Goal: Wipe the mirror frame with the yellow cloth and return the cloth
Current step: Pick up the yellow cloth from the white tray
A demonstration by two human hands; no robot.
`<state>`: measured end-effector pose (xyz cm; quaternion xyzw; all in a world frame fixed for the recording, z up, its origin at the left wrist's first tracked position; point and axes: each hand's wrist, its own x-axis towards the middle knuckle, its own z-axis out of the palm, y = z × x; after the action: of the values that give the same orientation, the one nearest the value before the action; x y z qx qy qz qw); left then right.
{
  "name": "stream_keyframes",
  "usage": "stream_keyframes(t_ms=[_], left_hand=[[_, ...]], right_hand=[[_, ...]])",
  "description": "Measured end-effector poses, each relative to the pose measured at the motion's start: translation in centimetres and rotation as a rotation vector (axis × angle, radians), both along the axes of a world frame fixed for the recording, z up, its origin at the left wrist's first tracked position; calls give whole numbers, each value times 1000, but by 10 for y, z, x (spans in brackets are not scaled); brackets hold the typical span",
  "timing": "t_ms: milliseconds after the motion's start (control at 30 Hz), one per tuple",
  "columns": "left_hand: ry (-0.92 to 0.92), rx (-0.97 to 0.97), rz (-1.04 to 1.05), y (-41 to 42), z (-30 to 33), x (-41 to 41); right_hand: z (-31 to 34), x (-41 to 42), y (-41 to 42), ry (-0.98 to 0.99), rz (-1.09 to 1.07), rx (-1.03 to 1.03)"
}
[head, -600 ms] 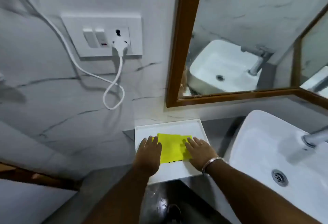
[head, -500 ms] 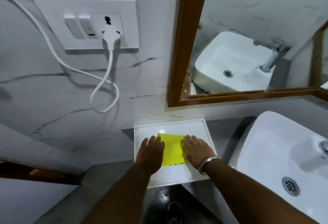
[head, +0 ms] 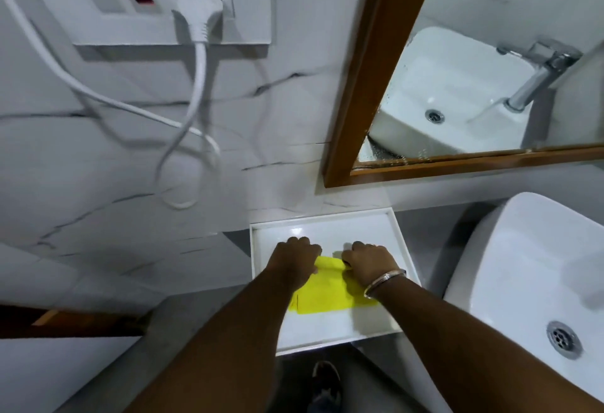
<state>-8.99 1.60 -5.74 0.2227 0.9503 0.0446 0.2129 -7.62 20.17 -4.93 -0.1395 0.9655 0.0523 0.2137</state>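
Both the left hand [head: 295, 257] and right hand [head: 367, 260] pinch the yellow cloth [head: 327, 298] in the white tray [head: 405, 265]; an uneven lift toward the mirror frame [head: 362, 69] at one o'clock could drop it.

Yellow cloth [head: 327, 295] on white tray [head: 369, 226]

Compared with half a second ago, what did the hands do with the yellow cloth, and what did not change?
Both hands went from lying flat to curled: the left hand and right hand now pinch the far edge of the yellow cloth and fold it back toward the person. The cloth remains in the white tray, which has not moved.
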Motion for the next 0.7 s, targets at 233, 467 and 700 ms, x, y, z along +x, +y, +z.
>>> stream_keyframes(t_ms=[233,467,700], left_hand=[[71,112,-13,-20,135,6],[471,265,-16,-10,346,11],[853,519,-45,-7,537,-4]], right_hand=[[114,34,-11,222,-46,-21],[307,22,8,703,-55,44],[508,0,40,1029,9,-53]])
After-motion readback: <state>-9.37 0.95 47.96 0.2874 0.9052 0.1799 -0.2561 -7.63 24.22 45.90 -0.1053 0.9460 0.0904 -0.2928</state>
